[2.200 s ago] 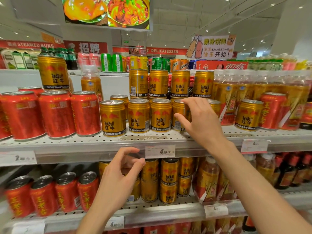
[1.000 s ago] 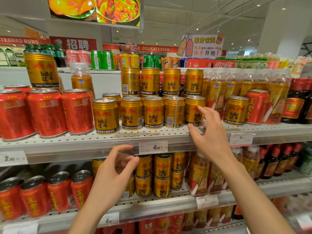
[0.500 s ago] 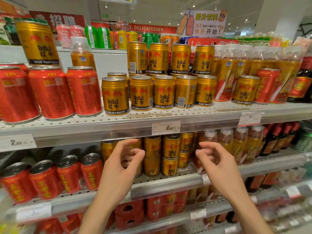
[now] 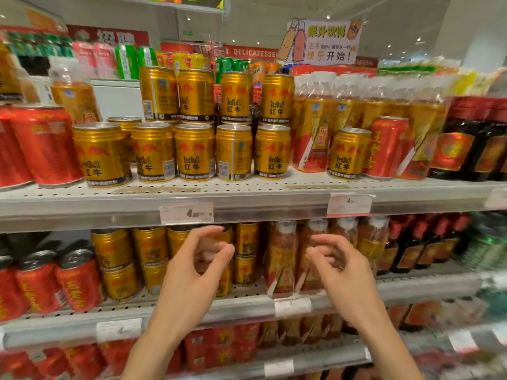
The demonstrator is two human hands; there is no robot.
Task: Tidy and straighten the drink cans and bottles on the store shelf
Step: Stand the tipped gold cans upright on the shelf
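Gold Red Bull cans [image 4: 194, 153] stand in a front row on the upper shelf [image 4: 247, 198], with several more stacked on top behind them. One lone gold can [image 4: 347, 153] sits further right among amber bottles [image 4: 310, 133], beside a red can [image 4: 385, 146]. On the lower shelf [image 4: 241, 304] more gold cans [image 4: 149, 256] are stacked two high next to amber bottles [image 4: 282, 259]. My left hand [image 4: 197, 267] hovers in front of those lower gold cans, fingers curled and apart, holding nothing. My right hand [image 4: 340, 270] hovers before the lower amber bottles, also empty.
Red cans [image 4: 44, 144] fill the upper shelf's left and also the lower shelf's left [image 4: 41, 283]. Dark bottles [image 4: 472, 144] stand at the right on both levels. Price tags [image 4: 186, 213] hang on the shelf edges. A third shelf of red packs [image 4: 219, 349] lies below.
My right hand left the gold cans on the upper shelf and dropped to the lower shelf level. My view tilted down and both hands now hover side by side, empty.
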